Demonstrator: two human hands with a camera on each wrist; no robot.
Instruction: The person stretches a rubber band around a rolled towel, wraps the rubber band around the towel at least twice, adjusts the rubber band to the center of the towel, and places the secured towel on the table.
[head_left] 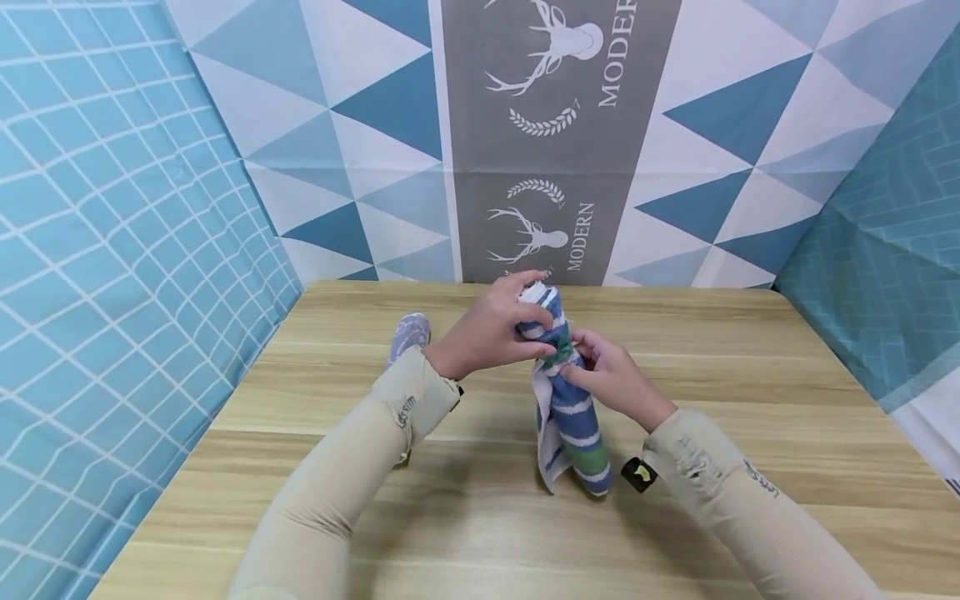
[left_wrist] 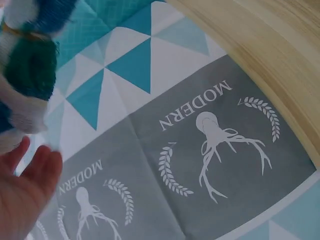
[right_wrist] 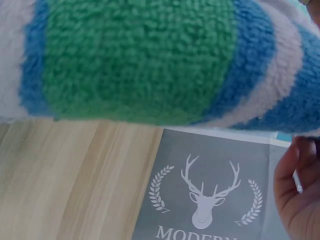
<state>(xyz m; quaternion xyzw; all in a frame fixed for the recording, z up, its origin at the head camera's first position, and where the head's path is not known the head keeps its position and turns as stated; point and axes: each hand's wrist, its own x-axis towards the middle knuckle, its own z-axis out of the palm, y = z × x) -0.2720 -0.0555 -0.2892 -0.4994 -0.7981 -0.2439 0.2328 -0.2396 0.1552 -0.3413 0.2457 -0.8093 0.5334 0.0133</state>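
Note:
A rolled towel (head_left: 576, 408) with blue, white and green stripes is held at a tilt over the table, one loose flap hanging at its left side. My left hand (head_left: 498, 327) grips its upper end, fingers curled round it. Just below, my right hand (head_left: 611, 375) pinches the roll between thumb and fingers, where it narrows. A thin tan band (left_wrist: 29, 34) crosses the towel in the left wrist view. The right wrist view shows the towel's green stripe (right_wrist: 140, 60) up close, with the right hand's fingers at the right edge.
On the wooden table (head_left: 480, 533), a grey-lavender patterned thing (head_left: 410, 332) lies partly hidden behind the left forearm. A patterned cloth (head_left: 555, 167) with deer heads stands at the back. Blue checked cloth (head_left: 112, 250) lines the left side and teal cloth (head_left: 885, 225) the right.

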